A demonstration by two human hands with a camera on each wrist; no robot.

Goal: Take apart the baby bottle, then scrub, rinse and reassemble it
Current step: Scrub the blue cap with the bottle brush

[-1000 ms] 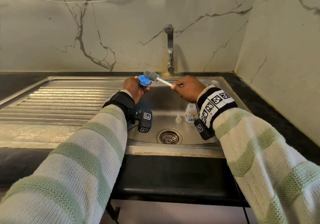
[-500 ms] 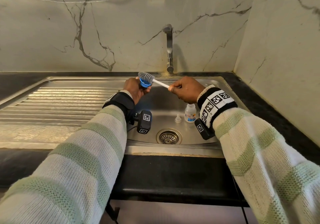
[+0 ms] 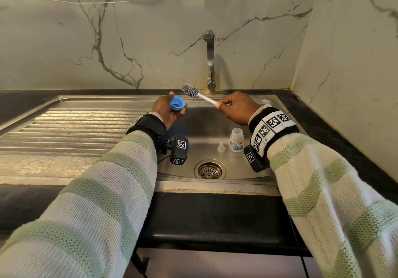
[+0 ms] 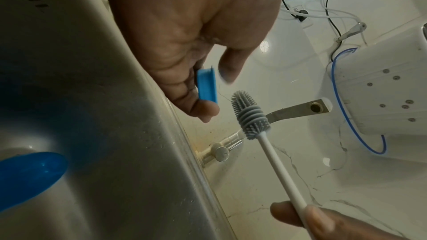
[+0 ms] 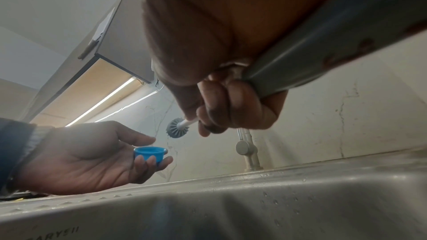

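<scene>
My left hand [image 3: 170, 111] holds the blue screw ring [image 3: 177, 103] of the baby bottle between thumb and fingertips, over the sink's left side. The ring [image 5: 150, 153] sits open side up; it also shows edge-on in the left wrist view [image 4: 207, 84]. My right hand [image 3: 235, 107] grips the white handle of a bottle brush [image 3: 199, 94]; its grey silicone head [image 4: 248, 116] hangs just right of the ring, clear of it. The clear bottle body [image 3: 236, 137] stands upright on the sink floor, with the teat [image 3: 221, 146] beside it on the left.
The steel sink [image 3: 215, 125] has a drain [image 3: 210, 169] at front centre and a ribbed draining board [image 3: 71, 129] to the left. A tap [image 3: 210, 62] rises behind the basin, with no water running. Marble walls close the back and right. A blue cap [image 4: 27, 176] lies in the basin.
The brush head was inside or against the blue ring; it has now drawn out up and to the right. The ring has tilted so its opening faces up.
</scene>
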